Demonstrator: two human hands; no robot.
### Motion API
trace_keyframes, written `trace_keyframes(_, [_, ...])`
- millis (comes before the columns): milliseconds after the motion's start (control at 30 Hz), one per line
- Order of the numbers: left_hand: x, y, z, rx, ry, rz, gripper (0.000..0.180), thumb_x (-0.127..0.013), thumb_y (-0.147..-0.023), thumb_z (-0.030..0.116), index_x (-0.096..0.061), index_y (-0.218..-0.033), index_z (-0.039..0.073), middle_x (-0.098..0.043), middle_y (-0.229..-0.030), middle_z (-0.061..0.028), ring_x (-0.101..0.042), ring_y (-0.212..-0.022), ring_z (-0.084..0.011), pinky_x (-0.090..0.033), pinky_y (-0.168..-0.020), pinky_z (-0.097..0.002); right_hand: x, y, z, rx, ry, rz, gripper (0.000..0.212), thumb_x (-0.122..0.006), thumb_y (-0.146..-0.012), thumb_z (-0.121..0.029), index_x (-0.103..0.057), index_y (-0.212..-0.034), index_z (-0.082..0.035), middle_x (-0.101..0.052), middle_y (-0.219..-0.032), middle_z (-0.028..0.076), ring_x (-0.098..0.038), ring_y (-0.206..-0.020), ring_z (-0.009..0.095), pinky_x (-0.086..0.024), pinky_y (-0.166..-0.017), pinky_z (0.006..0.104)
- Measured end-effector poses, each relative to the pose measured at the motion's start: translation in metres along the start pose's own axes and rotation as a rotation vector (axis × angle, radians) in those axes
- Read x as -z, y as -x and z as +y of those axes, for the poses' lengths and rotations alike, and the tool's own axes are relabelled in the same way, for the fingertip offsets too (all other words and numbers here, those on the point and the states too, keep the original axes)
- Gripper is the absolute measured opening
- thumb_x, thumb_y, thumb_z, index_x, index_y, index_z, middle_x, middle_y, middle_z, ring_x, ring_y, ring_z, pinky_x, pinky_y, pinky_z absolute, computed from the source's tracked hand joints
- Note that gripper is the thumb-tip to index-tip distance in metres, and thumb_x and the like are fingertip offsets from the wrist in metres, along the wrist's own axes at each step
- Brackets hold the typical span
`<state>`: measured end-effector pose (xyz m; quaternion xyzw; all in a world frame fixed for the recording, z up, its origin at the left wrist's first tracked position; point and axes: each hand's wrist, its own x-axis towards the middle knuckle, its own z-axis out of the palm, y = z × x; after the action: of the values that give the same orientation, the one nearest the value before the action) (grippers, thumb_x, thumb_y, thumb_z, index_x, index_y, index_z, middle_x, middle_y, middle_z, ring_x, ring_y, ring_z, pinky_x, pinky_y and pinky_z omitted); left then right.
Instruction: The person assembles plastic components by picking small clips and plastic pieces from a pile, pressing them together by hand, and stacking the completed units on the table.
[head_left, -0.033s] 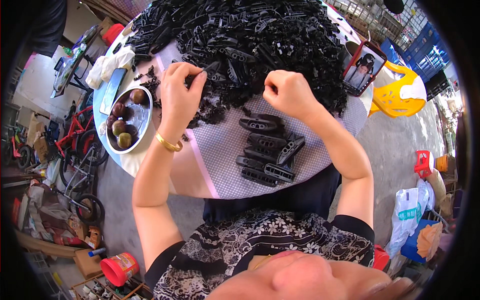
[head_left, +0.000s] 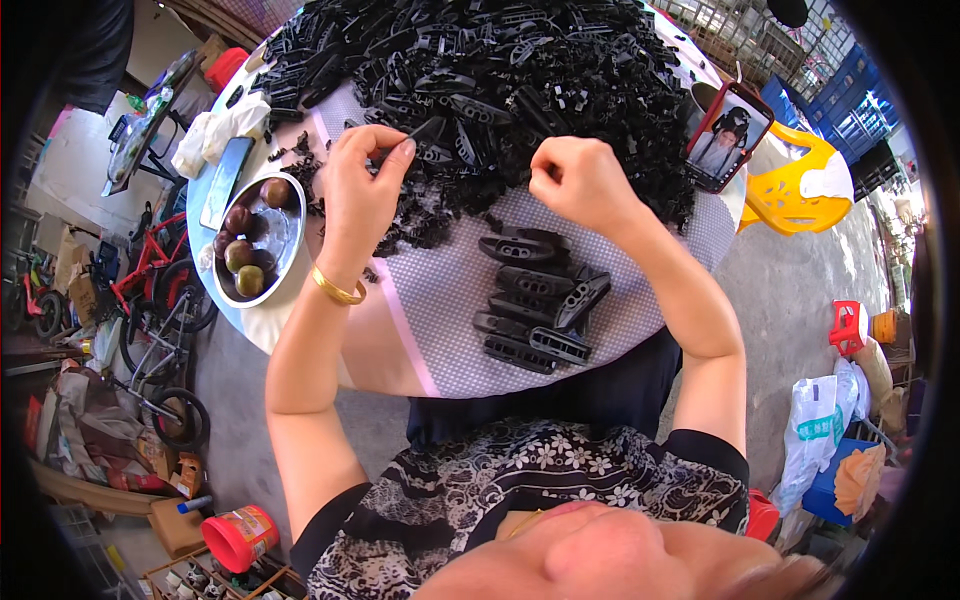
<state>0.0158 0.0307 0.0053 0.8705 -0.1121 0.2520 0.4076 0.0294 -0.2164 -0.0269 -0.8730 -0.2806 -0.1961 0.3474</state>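
Observation:
My left hand (head_left: pixel 362 185), with a gold bangle at the wrist, pinches a dark, pointed plastic piece (head_left: pixel 430 130) between thumb and fingers. The piece sticks out to the right, in front of the large heap of black plastic parts (head_left: pixel 440 60). My right hand (head_left: pixel 585 185) is curled closed at the heap's near edge; whatever its fingers hold is hidden. Between my forearms, nearer to me, several long black plastic parts with holes (head_left: pixel 535 283) lie stacked on the dotted tablecloth (head_left: pixel 430 330).
An oval bowl (head_left: pixel 225 290) of round fruit stands left, beside a phone (head_left: pixel 227 180) and white crumpled bags (head_left: pixel 215 135). A phone with a lit screen (head_left: pixel 725 140) is propped at the right, near a yellow chair (head_left: pixel 800 185). Small curly black scraps (head_left: pixel 425 225) lie by my left hand.
My hands have hardly moved. The piece in my left hand is tipped slightly upward, and my right hand has shifted a little to the right.

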Motion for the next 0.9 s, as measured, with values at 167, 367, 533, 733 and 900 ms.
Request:
trace_keyframes(167, [-0.018, 0.011, -0.008, 0.666, 1.152, -0.419, 0.021, -0.054, -0.092, 0.016, -0.055, -0.109, 0.003, -0.063, -0.099, -0.0104, -0.061, -0.084, -0.0139, -0.051, -0.069, -0.0275, 0.013, -0.004, -0.009, -0.335, -0.628, -0.004, 0.008, -0.058, -0.085, -0.006, -0.061, -0.087, 0.001, -0.061, -0.074, 0.001, -0.054, -0.059, 0.005, -0.044, -0.055, 0.0188])
trace_keyframes(367, [-0.039, 0.034, 0.012, 0.670, 1.425, -0.562, 0.043, -0.059, -0.086, 0.000, -0.044, -0.126, 0.006, -0.058, -0.112, -0.0118, -0.059, -0.100, -0.0191, -0.052, -0.085, -0.0345, -0.001, 0.004, -0.025, -0.237, -0.708, 0.137, 0.007, -0.061, -0.082, -0.005, -0.062, -0.083, 0.002, -0.061, -0.069, 0.000, -0.057, -0.060, 0.004, -0.045, -0.054, 0.0185])
trace_keyframes(533, [-0.038, 0.035, 0.015, 0.589, 1.321, -0.541, 0.045, -0.060, -0.085, -0.001, -0.045, -0.127, 0.006, -0.058, -0.113, -0.0101, -0.057, -0.105, -0.0185, -0.052, -0.088, -0.0344, -0.003, 0.006, -0.031, -0.023, -0.589, 0.189, 0.005, -0.062, -0.079, -0.001, -0.062, -0.083, 0.001, -0.063, -0.075, 0.004, -0.059, -0.062, 0.006, -0.046, -0.055, 0.0189])
trace_keyframes(733, [-0.039, 0.037, 0.013, 0.548, 1.256, -0.503, 0.038, -0.057, -0.088, 0.001, -0.047, -0.124, 0.003, -0.059, -0.109, -0.0088, -0.059, -0.102, -0.0188, -0.053, -0.086, -0.0354, -0.003, 0.006, -0.030, 0.036, -0.527, 0.163, 0.006, -0.061, -0.077, 0.001, -0.063, -0.083, 0.001, -0.064, -0.083, 0.005, -0.059, -0.066, 0.006, -0.047, -0.057, 0.0193])
trace_keyframes(900, [-0.028, 0.028, 0.020, 0.726, 1.436, -0.620, 0.031, -0.044, -0.097, 0.017, -0.046, -0.123, 0.000, -0.061, -0.099, -0.0116, -0.064, -0.087, -0.0209, -0.055, -0.077, -0.0328, 0.008, 0.004, -0.024, 0.050, -0.600, 0.108, 0.008, -0.058, -0.078, 0.002, -0.063, -0.084, 0.001, -0.064, -0.088, 0.007, -0.059, -0.071, 0.008, -0.048, -0.063, 0.0208])
